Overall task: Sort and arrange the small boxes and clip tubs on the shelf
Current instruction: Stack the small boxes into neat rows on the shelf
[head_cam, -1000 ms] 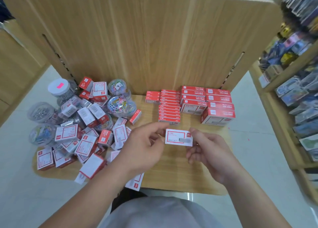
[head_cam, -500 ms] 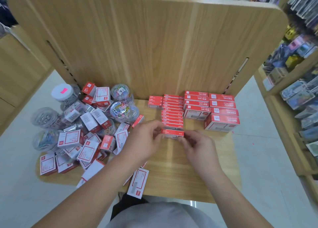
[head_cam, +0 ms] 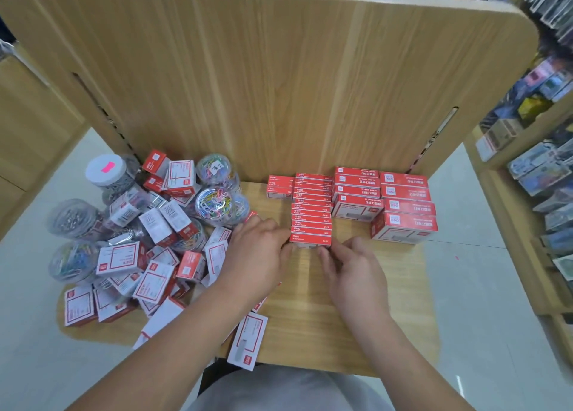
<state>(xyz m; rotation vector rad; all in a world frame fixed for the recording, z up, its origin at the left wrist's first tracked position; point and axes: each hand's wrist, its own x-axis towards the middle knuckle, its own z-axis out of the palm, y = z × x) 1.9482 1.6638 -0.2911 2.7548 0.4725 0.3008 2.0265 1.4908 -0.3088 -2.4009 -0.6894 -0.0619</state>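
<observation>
front red box [head_cam: 311, 238], left hand [head_cam: 260, 255], right hand [head_cam: 356, 271] seemingly touching its ends

— Where was there room on the shelf [head_cam: 310, 333]?

— Bare wood lay open in the near middle and to the right, from the front edge up to the rows.

— And the left?

— Blocked. A heap of boxes and tubs [head_cam: 148, 240] covered it and overhung the left edge. One loose box [head_cam: 248, 339] lay flat at the near edge.

— The far side?

— The back panel [head_cam: 279, 84] closed it. In front of it stood a column of thin red boxes [head_cam: 311, 212], a middle stack [head_cam: 356, 193] and the big boxes [head_cam: 403, 212] on the right, packed close. A pocket of wood stayed clear in front of the middle stack.

— Anything else in the way?

— The left hand [head_cam: 257, 255] and right hand [head_cam: 353, 271] lay at the column's near end.
</observation>
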